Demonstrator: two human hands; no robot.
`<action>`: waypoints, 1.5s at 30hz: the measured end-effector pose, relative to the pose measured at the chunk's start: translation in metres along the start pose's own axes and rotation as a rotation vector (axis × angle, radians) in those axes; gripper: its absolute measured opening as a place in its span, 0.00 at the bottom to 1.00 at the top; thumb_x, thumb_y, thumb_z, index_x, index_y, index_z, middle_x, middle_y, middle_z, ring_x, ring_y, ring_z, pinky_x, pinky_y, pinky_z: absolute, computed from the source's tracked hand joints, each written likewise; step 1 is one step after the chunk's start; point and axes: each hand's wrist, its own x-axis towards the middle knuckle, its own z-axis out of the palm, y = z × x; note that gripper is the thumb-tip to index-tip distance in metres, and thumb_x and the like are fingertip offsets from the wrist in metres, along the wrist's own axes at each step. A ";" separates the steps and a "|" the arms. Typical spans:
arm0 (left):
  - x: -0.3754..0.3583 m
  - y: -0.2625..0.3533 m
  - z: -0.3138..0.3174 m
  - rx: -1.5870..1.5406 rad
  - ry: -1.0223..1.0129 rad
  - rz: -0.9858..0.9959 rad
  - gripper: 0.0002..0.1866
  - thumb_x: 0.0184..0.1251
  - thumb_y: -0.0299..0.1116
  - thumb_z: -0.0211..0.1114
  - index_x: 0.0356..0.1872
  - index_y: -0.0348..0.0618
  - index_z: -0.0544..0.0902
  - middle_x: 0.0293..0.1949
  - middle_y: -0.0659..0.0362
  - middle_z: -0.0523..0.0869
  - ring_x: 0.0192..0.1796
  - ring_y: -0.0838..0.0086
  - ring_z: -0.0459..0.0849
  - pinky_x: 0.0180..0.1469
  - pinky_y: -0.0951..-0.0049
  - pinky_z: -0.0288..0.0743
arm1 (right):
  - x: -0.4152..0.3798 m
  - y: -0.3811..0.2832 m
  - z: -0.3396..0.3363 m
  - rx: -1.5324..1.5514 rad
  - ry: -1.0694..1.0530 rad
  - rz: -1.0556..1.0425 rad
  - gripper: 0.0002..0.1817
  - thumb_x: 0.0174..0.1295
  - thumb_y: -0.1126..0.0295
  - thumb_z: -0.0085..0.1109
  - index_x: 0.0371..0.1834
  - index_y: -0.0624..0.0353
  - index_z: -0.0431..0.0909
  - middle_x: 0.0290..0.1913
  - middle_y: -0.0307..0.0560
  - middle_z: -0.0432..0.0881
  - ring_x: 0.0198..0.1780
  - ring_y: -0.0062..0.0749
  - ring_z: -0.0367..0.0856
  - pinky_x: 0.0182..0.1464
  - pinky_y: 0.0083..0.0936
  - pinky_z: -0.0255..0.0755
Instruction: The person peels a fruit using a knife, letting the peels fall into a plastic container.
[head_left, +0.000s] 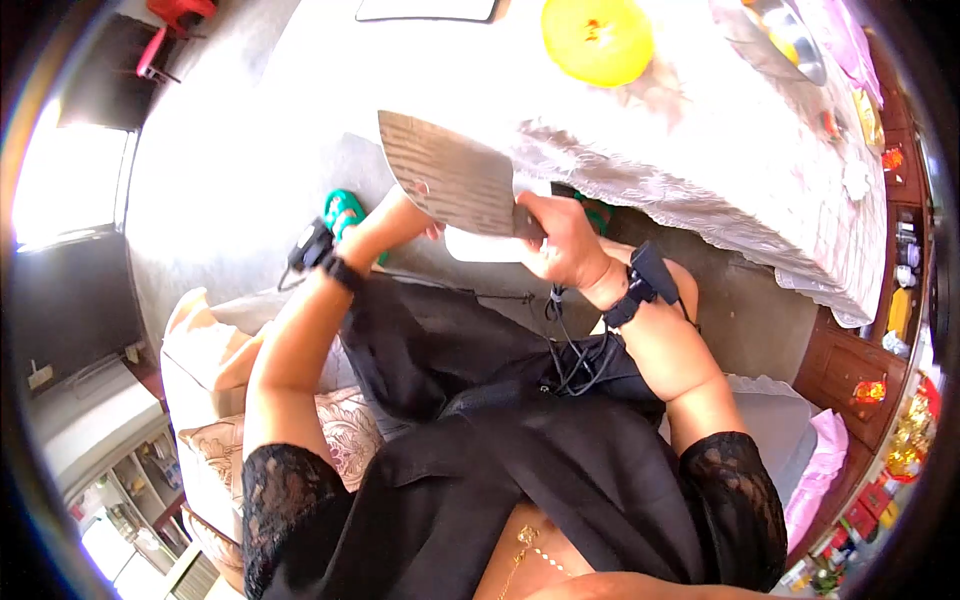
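A wide metal cleaver (450, 175) is held up over my lap, its broad blade pointing to the left. My right hand (568, 240) is wrapped round its handle at the blade's right end. Behind the lower left part of the blade is my left hand (408, 215), mostly hidden, so its fingers and anything in them cannot be made out. Something white and smooth (485, 246) shows just under the blade, between my hands. Black straps with small devices sit on both wrists, and dark cables hang over my lap.
A table with a pale lace cloth (720, 150) stands ahead. On it are a round yellow object (597, 40), a metal bowl (790, 40) and a dark-edged board (427, 8). Red chairs (180, 12) stand far left; a wooden cabinet (845, 370) is at the right.
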 end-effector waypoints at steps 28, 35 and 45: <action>-0.080 0.128 0.068 -1.288 0.063 0.071 0.32 0.77 0.52 0.55 0.70 0.37 0.69 0.66 0.48 0.78 0.65 0.57 0.80 0.67 0.54 0.75 | -0.073 -0.081 -0.053 -0.064 0.399 0.018 0.24 0.69 0.76 0.60 0.69 0.57 0.76 0.39 0.44 0.90 0.36 0.24 0.87 0.40 0.22 0.80; -0.088 0.051 0.095 -1.550 0.047 -0.369 0.37 0.70 0.60 0.61 0.70 0.45 0.69 0.66 0.49 0.77 0.66 0.56 0.77 0.67 0.34 0.69 | -0.053 -0.024 0.008 -0.179 0.080 -0.002 0.32 0.61 0.78 0.65 0.70 0.44 0.76 0.53 0.55 0.86 0.47 0.49 0.88 0.49 0.32 0.82; -0.040 0.005 0.085 -1.430 -0.182 -0.461 0.43 0.68 0.63 0.63 0.74 0.44 0.65 0.67 0.47 0.75 0.68 0.51 0.76 0.68 0.40 0.71 | -0.020 0.045 0.021 -0.093 -0.029 0.147 0.27 0.63 0.72 0.61 0.67 0.42 0.78 0.46 0.56 0.87 0.40 0.50 0.89 0.44 0.38 0.84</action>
